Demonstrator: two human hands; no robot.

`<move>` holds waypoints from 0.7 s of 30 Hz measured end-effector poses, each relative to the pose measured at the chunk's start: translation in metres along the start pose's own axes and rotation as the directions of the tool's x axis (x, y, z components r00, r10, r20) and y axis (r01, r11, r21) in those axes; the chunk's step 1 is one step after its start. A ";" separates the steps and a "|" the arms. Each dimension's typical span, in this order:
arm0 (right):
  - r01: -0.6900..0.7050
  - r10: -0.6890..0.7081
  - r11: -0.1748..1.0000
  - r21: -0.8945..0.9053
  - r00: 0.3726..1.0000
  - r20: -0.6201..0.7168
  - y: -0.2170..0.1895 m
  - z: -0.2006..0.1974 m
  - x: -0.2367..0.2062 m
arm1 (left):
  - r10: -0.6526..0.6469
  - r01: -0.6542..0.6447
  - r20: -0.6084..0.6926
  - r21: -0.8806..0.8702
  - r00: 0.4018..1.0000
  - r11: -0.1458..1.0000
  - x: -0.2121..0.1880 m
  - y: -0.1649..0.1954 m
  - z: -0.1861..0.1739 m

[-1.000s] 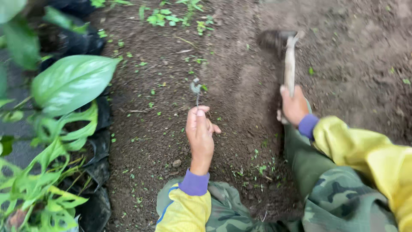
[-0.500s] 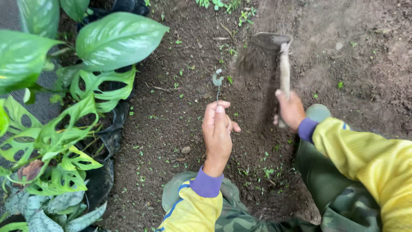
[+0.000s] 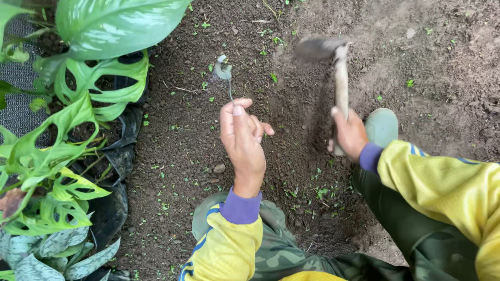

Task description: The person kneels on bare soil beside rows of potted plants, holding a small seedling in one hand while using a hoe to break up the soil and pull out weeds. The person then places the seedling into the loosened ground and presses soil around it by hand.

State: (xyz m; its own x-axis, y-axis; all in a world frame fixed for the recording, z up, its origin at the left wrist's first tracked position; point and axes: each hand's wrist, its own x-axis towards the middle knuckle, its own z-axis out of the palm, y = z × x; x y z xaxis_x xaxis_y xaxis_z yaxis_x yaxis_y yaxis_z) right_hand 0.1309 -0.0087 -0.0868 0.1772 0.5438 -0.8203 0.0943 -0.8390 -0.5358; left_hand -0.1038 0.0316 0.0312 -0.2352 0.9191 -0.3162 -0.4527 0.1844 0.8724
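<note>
My left hand pinches the thin stem of a small seedling, whose pale grey-green leaf sticks up above my fingers over dark soil. My right hand grips the wooden handle of a small hoe. Its metal blade is blurred and sits just above the soil, to the right of the seedling. Both arms wear yellow sleeves with purple cuffs. My camouflage-trousered knees and a green rubber boot are below and beside the hands.
Potted plants in black plastic bags line the left edge, with big glossy leaves and split leaves. Tiny weeds dot the loose earth. Lighter, trodden ground lies at the upper right.
The view has shifted, so the potted plants fill more of the left side. My left hand still holds the seedling. The hoe blade has swung and now looks blurred.
</note>
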 end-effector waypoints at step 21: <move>-0.046 0.054 0.995 0.090 0.995 -0.080 0.048 0.070 -0.059 | -0.024 0.022 -0.014 -0.128 1.000 0.991 0.015 0.004 -0.013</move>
State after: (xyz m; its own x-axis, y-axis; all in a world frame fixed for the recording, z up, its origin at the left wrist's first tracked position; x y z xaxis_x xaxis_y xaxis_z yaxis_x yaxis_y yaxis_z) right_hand 0.0566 -0.0796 -0.0785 0.2595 0.4949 -0.8293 -0.0022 -0.8584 -0.5129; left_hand -0.1206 0.0417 0.0245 -0.2366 0.9093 -0.3424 -0.5644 0.1582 0.8102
